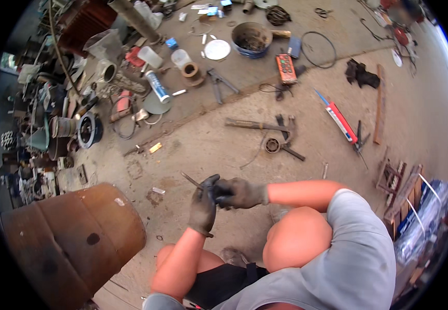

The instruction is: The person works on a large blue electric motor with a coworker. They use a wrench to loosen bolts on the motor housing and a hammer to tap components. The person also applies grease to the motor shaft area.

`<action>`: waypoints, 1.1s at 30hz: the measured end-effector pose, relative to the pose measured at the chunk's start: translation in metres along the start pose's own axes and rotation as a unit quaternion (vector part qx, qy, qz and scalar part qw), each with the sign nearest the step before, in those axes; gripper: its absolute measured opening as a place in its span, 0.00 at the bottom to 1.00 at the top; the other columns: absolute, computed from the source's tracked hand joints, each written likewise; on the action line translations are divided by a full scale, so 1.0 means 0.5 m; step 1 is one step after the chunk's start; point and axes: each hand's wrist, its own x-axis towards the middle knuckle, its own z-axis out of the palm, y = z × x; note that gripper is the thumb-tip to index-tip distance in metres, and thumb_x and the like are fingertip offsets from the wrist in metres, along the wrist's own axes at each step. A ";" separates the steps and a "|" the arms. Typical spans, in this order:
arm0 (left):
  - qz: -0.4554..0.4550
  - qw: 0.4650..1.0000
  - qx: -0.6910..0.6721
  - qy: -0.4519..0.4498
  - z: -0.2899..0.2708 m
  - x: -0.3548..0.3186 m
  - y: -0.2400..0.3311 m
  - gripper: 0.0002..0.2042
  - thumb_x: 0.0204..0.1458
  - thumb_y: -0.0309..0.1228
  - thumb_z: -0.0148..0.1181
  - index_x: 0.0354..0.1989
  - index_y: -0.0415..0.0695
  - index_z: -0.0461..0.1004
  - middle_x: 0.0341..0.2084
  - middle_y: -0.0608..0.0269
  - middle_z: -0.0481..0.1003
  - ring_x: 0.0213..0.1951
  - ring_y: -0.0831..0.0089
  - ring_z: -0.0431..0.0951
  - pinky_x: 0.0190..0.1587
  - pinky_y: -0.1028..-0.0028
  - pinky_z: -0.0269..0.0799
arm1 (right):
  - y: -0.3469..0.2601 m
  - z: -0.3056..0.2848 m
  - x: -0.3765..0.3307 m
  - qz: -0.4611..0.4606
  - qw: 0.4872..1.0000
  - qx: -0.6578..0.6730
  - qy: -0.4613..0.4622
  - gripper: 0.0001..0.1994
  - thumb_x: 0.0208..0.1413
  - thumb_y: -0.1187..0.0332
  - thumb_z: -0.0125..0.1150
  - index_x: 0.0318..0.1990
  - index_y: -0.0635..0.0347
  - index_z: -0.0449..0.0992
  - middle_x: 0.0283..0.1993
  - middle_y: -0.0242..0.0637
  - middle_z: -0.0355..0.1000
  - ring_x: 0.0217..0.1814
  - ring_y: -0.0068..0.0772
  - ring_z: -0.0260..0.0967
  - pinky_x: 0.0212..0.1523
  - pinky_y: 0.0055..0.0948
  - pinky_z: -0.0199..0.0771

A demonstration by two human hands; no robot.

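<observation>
Both my hands wear dark grey work gloves and meet in front of my knees. My left hand (201,211) is closed around a thin metal rod (191,180), whose bare end sticks out toward the upper left. Against its fingers presses my right hand (240,193), with its fingers curled in; what they grip, if anything, is hidden. On the floor ahead lie a hammer (252,124) with a wooden handle and a ring-shaped bearing (272,145). Beside the bearing rests a short dark bar (293,153).
A rusty drum (74,243) stands close on my left. Farther off are a red caulking gun (341,123), pliers (221,84), an orange remote control (286,68) and a metal pot (251,40). Clutter (58,126) fills the far left; a wooden strip (380,106) lies right.
</observation>
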 end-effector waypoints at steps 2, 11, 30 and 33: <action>0.092 0.992 -0.008 0.084 -0.039 -0.016 -0.032 0.19 0.75 0.37 0.48 0.62 0.35 0.73 0.52 0.54 0.81 0.51 0.68 0.82 0.55 0.70 0.78 | 0.013 0.010 0.077 0.004 0.998 0.000 -0.065 0.16 0.65 0.58 0.66 0.54 0.58 0.78 0.43 0.37 0.83 0.41 0.30 0.79 0.44 0.35 0.80; -0.016 0.960 0.063 0.274 -0.160 -0.192 0.002 0.17 0.73 0.34 0.54 0.61 0.36 0.76 0.37 0.65 0.80 0.30 0.82 0.75 0.37 0.79 0.73 | 0.405 -0.279 0.144 0.416 0.609 0.596 0.317 0.36 0.66 0.26 0.45 0.41 0.55 0.77 0.29 0.39 0.77 0.25 0.35 0.74 0.24 0.32 0.75; 0.152 0.888 -0.119 0.417 -0.181 -0.550 0.197 0.17 0.74 0.31 0.47 0.64 0.35 0.70 0.31 0.62 0.76 0.24 0.83 0.68 0.29 0.81 0.67 | 0.391 -0.261 0.173 0.515 0.613 0.477 0.362 0.30 0.69 0.37 0.47 0.38 0.59 0.77 0.29 0.41 0.79 0.27 0.38 0.78 0.26 0.36 0.78; 0.137 0.855 -0.198 0.459 -0.178 -0.575 0.121 0.18 0.75 0.39 0.48 0.58 0.35 0.74 0.29 0.62 0.76 0.27 0.79 0.74 0.32 0.78 0.72 | 0.368 -0.231 0.118 0.528 0.712 0.344 0.309 0.31 0.67 0.37 0.49 0.41 0.60 0.79 0.29 0.43 0.79 0.28 0.45 0.78 0.30 0.41 0.79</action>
